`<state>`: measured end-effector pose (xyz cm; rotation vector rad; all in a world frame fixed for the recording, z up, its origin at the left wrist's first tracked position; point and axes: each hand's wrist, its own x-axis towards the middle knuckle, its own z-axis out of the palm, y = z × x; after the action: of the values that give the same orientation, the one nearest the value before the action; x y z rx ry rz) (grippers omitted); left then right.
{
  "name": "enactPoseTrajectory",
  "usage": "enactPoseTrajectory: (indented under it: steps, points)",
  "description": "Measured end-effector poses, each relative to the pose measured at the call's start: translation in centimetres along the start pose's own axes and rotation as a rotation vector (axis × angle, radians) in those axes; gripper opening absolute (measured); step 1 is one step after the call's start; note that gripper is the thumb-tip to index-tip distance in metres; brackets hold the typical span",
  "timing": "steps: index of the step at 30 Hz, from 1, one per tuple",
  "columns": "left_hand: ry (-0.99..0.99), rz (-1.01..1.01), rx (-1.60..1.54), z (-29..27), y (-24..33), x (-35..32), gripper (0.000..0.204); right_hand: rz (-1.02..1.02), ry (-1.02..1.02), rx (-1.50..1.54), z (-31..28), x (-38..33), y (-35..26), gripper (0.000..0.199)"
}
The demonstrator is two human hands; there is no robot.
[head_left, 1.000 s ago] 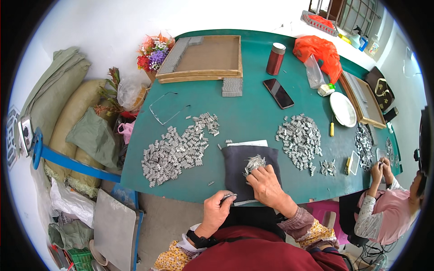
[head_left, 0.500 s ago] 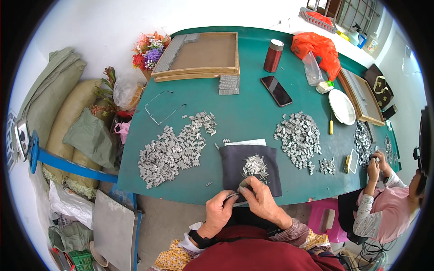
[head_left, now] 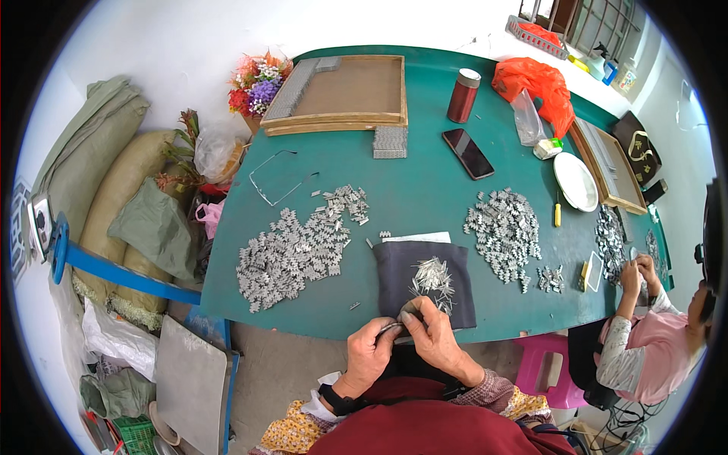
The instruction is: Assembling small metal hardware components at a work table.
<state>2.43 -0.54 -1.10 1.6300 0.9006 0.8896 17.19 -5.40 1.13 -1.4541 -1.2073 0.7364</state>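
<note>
At the table's near edge my left hand [head_left: 368, 353] and my right hand [head_left: 434, 335] meet, fingertips pinched close together. Between the left thumb and fingers shows a sliver of a small dark grey piece; its kind is mostly hidden. Whatever the right fingers pinch cannot be made out. Just beyond them lies a dark cloth [head_left: 398, 280] bearing a loose heap of thin silvery pins [head_left: 433, 279]. Small grey toothed metal pieces [head_left: 284, 262] form a wide pile to the left. Another pile of such metal pieces [head_left: 503, 235] lies to the right of the cloth.
Wooden trays [head_left: 334, 125] stand at the back, beside a block of stacked pieces [head_left: 390, 142]. Eyeglasses [head_left: 262, 193], a phone [head_left: 468, 154], a red flask [head_left: 463, 96], a white dish [head_left: 575, 182] and a yellow-handled screwdriver [head_left: 557, 214] lie about. A co-worker [head_left: 644, 341] handles pieces at right.
The whole view has shifted slightly, so the table things appear a little further right. Both hands stay pinched together in nearly the same place.
</note>
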Motion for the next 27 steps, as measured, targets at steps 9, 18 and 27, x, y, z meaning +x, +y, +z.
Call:
enactPoseTrajectory:
  steps: [9,18,27]
  points:
    - [-0.001,0.008,-0.027,-0.2,0.0,-0.2,0.009,0.007,-0.001,0.005,0.2,-0.1,-0.1,0.009]
    - [-0.026,-0.053,0.027,-0.1,0.1,-0.1,0.007,-0.549,-0.018,-0.541,-0.9,-0.3,-0.4,0.024]
    - [-0.096,0.121,0.074,0.4,1.6,0.2,0.007,-0.596,-0.092,-0.707,-2.3,-2.1,-0.2,0.041]
